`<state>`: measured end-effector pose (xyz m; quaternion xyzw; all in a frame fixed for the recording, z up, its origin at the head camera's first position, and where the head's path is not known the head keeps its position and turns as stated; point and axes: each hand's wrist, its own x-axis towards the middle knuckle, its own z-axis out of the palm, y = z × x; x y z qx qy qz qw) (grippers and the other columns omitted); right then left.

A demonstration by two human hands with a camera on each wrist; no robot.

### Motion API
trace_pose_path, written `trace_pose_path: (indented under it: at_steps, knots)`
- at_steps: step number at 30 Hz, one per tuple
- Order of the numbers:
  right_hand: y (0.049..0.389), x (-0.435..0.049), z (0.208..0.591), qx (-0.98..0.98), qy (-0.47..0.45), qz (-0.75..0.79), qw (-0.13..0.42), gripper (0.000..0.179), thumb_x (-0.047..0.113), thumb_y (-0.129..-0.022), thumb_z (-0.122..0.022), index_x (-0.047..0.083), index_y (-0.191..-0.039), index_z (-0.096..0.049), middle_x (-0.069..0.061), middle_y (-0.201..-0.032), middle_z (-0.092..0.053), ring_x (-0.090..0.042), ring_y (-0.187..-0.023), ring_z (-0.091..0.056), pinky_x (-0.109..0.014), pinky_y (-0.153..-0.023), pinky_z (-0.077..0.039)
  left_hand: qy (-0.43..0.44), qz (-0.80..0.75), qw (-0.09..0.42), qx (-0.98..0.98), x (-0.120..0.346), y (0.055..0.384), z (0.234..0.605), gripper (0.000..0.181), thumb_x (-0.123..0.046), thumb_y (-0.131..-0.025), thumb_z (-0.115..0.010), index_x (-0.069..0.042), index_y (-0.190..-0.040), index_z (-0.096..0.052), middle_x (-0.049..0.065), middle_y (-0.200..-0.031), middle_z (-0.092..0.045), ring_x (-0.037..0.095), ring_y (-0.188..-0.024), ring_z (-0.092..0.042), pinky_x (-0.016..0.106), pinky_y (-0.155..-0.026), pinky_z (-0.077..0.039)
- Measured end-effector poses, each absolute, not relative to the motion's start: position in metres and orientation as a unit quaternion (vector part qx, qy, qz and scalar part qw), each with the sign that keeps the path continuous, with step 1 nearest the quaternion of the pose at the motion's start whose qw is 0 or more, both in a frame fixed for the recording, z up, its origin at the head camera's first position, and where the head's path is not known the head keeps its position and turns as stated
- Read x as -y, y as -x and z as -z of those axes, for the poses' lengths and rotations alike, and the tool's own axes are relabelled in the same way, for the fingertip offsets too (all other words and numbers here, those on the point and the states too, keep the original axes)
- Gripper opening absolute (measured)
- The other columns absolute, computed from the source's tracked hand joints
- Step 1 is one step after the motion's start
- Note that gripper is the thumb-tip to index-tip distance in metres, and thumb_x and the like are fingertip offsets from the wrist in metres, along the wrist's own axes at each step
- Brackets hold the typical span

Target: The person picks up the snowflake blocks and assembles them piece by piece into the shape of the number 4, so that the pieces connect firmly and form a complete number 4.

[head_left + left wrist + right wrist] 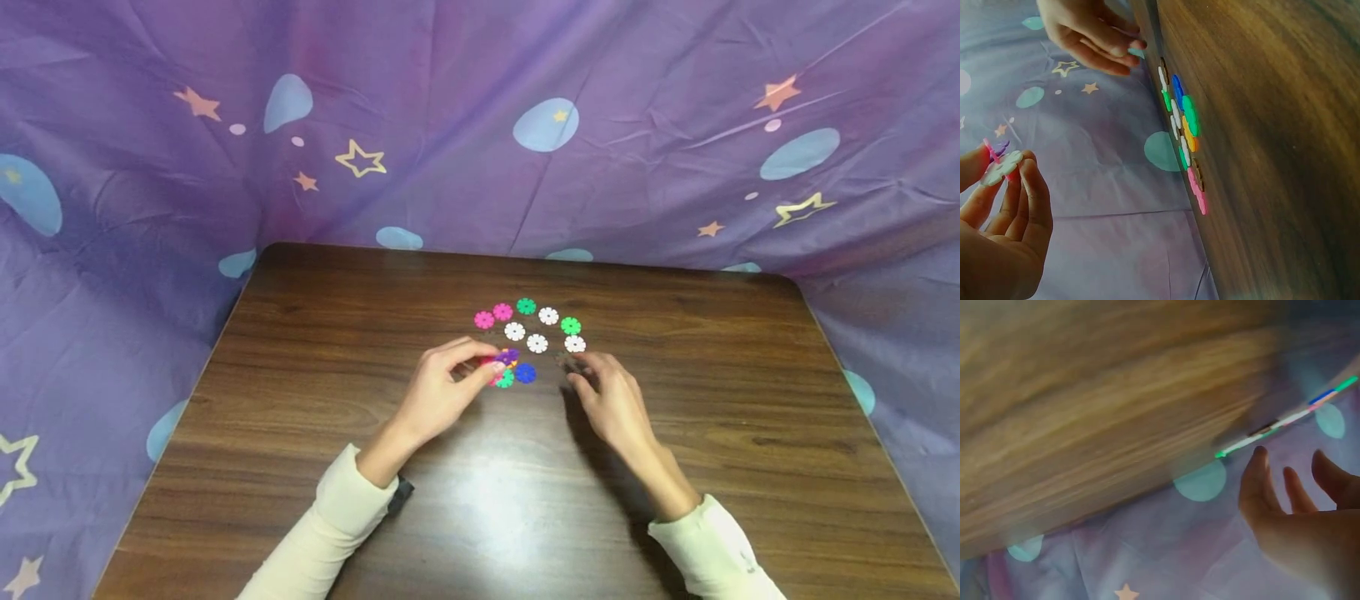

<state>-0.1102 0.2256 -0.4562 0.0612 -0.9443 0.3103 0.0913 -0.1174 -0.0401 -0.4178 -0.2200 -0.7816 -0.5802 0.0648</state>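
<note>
My left hand [438, 387] pinches a small cluster of notched plastic discs between thumb and fingers. In the left wrist view the cluster shows a white disc [1001, 167] slotted with a pink disc [991, 150] and a purple disc [1000, 150]. My right hand [615, 404] hovers over the table with thumb and fingers apart and nothing between them. Just beyond its fingertips lies a brown disc [561, 358], hard to make out against the wood. Below the held cluster in the head view are a blue disc [527, 373] and a teal-green disc [505, 379].
Loose discs lie flat in an arc beyond the hands: pink discs [484, 320], a dark green disc [526, 307], a bright green disc [571, 326] and several white discs [537, 343]. The brown wooden table [337, 317] ends at a purple patterned curtain [465, 167].
</note>
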Motion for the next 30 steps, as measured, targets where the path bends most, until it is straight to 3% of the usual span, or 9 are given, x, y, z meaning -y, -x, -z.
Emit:
trace_pose_path:
  at_steps: [10, 19, 30]
  knots:
    - [0.125, -0.229, 0.466, 0.967, -0.027, -0.252, 0.034, 0.037, 0.021, -0.095, -0.074, -0.001, -0.123, -0.067, -0.022, -0.110, -0.068, -0.041, -0.105, -0.065, -0.058, -0.092, -0.054, 0.220, 0.584, 0.065, 0.779, 0.042, 0.118, 0.417, 0.017, -0.010, -0.092, -0.076, -0.003, -0.108, -0.078, 0.007, -0.093, -0.076, 0.017, -0.078, -0.068, 0.033, -0.072, -0.063]
    - [0.144, -0.224, 0.470, 0.973, -0.028, -0.228, 0.028, 0.037, 0.024, -0.094, -0.074, -0.001, -0.121, -0.069, -0.022, -0.107, -0.066, -0.043, -0.106, -0.062, -0.057, -0.090, -0.053, 0.233, 0.591, 0.078, 0.768, 0.043, 0.118, 0.418, 0.016, -0.009, -0.090, -0.078, -0.003, -0.105, -0.080, 0.008, -0.094, -0.077, 0.012, -0.077, -0.066, 0.029, -0.070, -0.061]
    - [0.140, -0.220, 0.467, 0.965, -0.021, -0.261, 0.017, 0.026, 0.011, -0.094, -0.072, 0.001, -0.114, -0.059, -0.024, -0.107, -0.073, -0.047, -0.102, -0.068, -0.060, -0.088, -0.054, 0.226, 0.589, 0.087, 0.771, 0.044, 0.117, 0.420, 0.014, -0.009, -0.092, -0.076, -0.003, -0.104, -0.079, 0.008, -0.097, -0.078, 0.014, -0.079, -0.068, 0.023, -0.071, -0.060]
